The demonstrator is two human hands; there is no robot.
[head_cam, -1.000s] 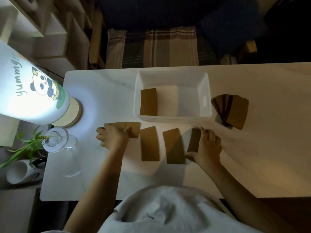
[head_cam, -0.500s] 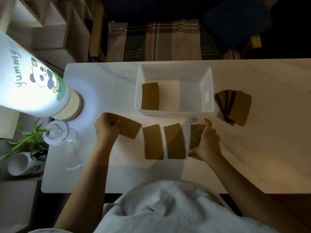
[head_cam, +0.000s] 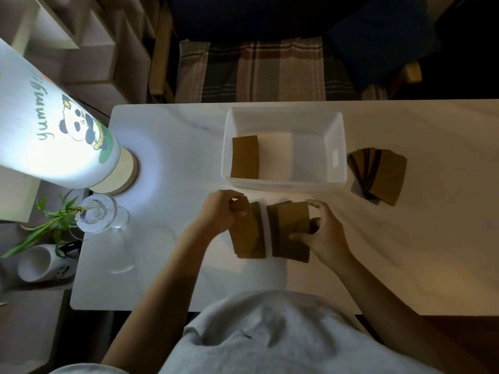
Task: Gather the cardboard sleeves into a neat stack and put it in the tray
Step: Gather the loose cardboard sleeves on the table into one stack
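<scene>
Two small piles of brown cardboard sleeves lie on the white table in front of the tray. My left hand (head_cam: 220, 210) grips the top end of the left pile (head_cam: 248, 233), where one sleeve lies over another. My right hand (head_cam: 322, 233) holds the right pile (head_cam: 290, 230) by its right edge, also two overlapping sleeves. The white plastic tray (head_cam: 336, 136) stands just behind, with one brown sleeve (head_cam: 245, 157) lying flat at its left side. A fanned stack of several sleeves (head_cam: 378, 176) rests on the table to the right of the tray.
A large lit lamp with a panda picture (head_cam: 48, 136) stands at the table's left rear corner. A glass vase with a green plant (head_cam: 97, 215) sits at the left edge. A plaid-cushioned chair (head_cam: 267, 71) is behind the table. A white mug (head_cam: 40, 263) lies below, left.
Both hands slid their outer sleeves inward onto the two middle sleeves, so a row of separate sleeves became two overlapping piles close together.
</scene>
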